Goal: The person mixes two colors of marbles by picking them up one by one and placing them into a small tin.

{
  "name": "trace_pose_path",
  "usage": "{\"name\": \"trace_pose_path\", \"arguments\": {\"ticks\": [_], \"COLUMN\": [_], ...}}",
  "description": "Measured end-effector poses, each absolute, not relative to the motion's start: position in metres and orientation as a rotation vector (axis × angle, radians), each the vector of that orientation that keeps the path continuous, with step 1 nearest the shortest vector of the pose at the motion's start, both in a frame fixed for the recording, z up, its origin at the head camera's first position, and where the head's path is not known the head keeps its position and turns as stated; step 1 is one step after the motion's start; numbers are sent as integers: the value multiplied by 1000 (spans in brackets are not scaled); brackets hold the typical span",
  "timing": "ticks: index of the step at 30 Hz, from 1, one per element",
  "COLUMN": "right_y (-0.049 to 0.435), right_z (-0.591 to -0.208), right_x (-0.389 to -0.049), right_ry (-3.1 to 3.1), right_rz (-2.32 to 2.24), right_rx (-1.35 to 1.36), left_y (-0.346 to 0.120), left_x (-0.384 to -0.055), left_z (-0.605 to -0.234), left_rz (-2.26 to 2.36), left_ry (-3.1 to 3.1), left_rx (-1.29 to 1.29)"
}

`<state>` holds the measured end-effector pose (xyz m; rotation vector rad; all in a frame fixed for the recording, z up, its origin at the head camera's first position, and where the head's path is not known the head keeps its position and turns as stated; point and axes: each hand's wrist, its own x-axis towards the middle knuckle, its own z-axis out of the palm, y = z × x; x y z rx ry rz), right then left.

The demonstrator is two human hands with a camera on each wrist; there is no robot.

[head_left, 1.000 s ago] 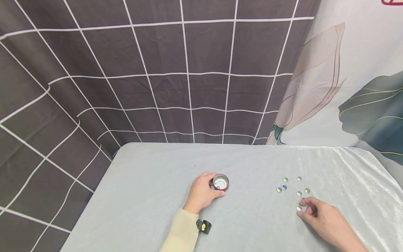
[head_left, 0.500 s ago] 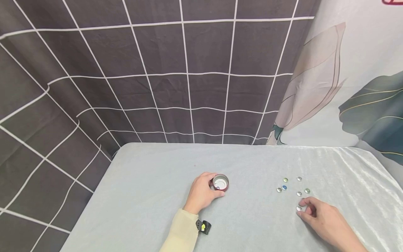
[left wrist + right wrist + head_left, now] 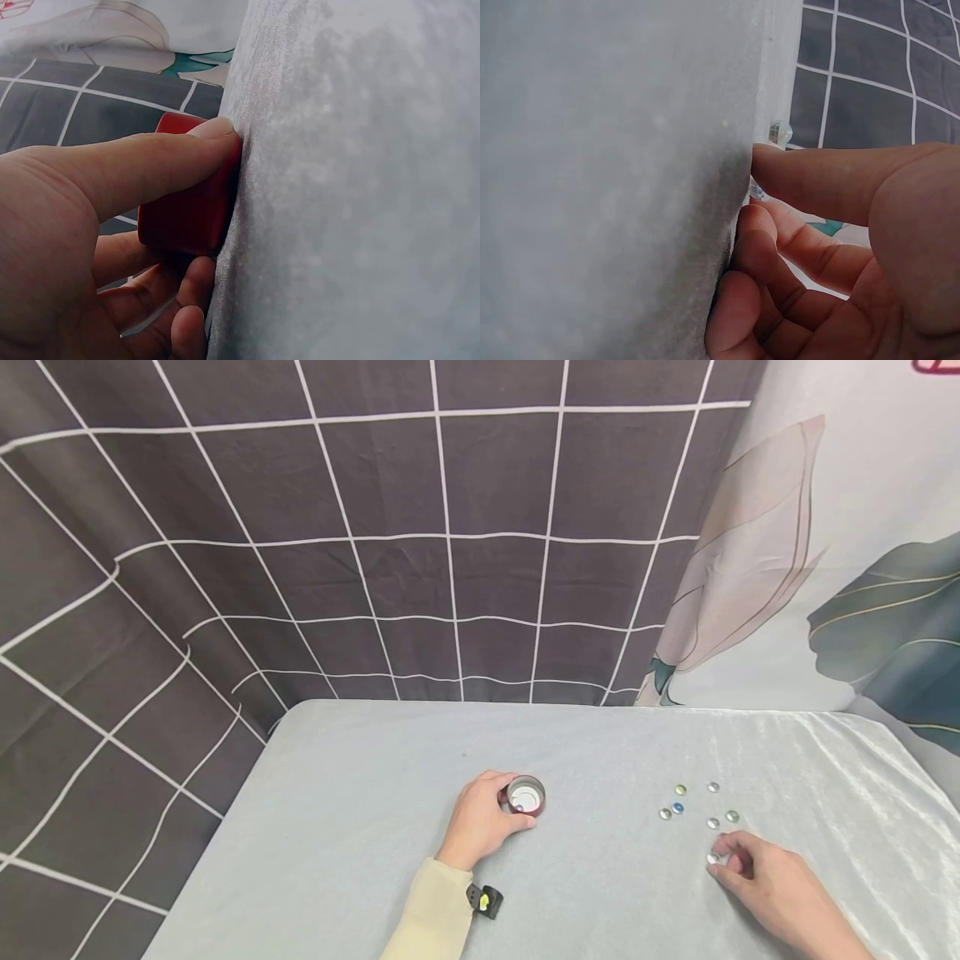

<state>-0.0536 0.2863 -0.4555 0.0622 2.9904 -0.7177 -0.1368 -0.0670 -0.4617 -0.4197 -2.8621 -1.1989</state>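
My left hand (image 3: 480, 818) grips a small round red tin (image 3: 536, 808), thumb on the near side and fingers round the far side. The tin stands upright on the cloth with its mouth up; something small lies inside, too small to tell apart. In the left wrist view, its glossy red wall (image 3: 187, 217) shows under the thumb. On the right, my right hand (image 3: 776, 885) has thumb and index finger on either side of a clear glass gem (image 3: 712, 858), pinching it at the cloth. The right wrist view shows that gem (image 3: 757, 190) partly hidden between the fingertips.
Beyond the right hand lie several loose glass gems, among them a blue gem (image 3: 678, 807), a green gem (image 3: 732, 816) and a clear gem (image 3: 713, 787). Pale velvety cloth (image 3: 360, 827) covers the table. A dark checked curtain (image 3: 390, 577) hangs behind its far edge.
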Motion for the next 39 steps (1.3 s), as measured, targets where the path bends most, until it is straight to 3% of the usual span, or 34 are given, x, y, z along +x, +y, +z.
{"name": "trace_pose_path", "arguments": {"ticks": [39], "right_y": [282], "right_z": [-452], "right_x": [-51], "right_ry": [3066], "right_rz": [-740], "right_rx": [13], "left_y": [-67], "left_x": [-137], "left_z": [-462], "left_rz": [-1198], "left_ry": [-2862], "left_rx": [-413]}}
